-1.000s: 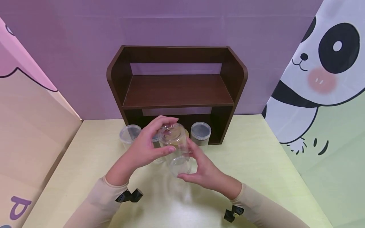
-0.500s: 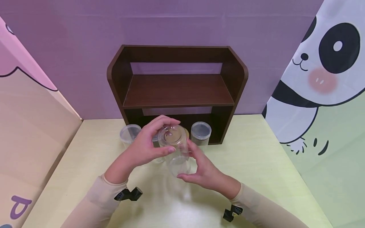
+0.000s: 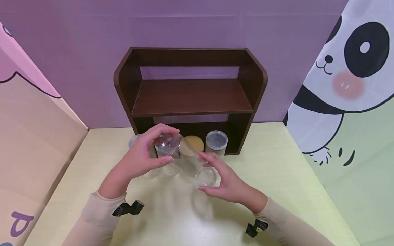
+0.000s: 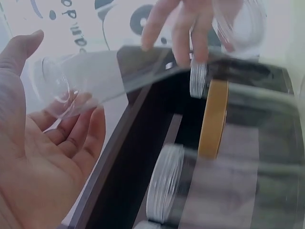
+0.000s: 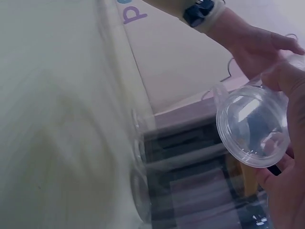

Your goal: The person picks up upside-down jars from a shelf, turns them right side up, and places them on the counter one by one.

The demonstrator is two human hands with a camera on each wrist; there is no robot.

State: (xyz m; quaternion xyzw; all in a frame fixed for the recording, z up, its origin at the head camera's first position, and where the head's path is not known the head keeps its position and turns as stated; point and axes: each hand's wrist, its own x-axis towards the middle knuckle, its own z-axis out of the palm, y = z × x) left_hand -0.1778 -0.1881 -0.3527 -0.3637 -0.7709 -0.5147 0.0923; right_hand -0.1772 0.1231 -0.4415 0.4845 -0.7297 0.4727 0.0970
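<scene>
My left hand [image 3: 170, 145] pinches a clear round lid [image 3: 164, 147] between thumb and fingers, a little above the table. Just to its right, my right hand [image 3: 204, 172] grips a clear plastic jar [image 3: 192, 162] round its lower end. The jar is tilted, with its mouth pointing up and left toward the lid, and the two are apart. In the right wrist view the jar's round base [image 5: 252, 126] faces the camera. In the left wrist view the jar [image 4: 71, 86] lies against the right palm and the lid [image 4: 238, 24] is at the fingertips.
A dark brown shelf unit [image 3: 191, 97] stands at the back of the pale yellow table [image 3: 277, 177]. In front of it stand a jar with a tan lid [image 3: 194, 143], a clear-lidded jar [image 3: 217, 140] and more clear jars [image 3: 150, 172] behind my left hand. Printed panels wall both sides.
The lid has come off the jar. My left hand moved left with the lid and my right hand moved right with the jar, uncovering the tan-lidded jar behind.
</scene>
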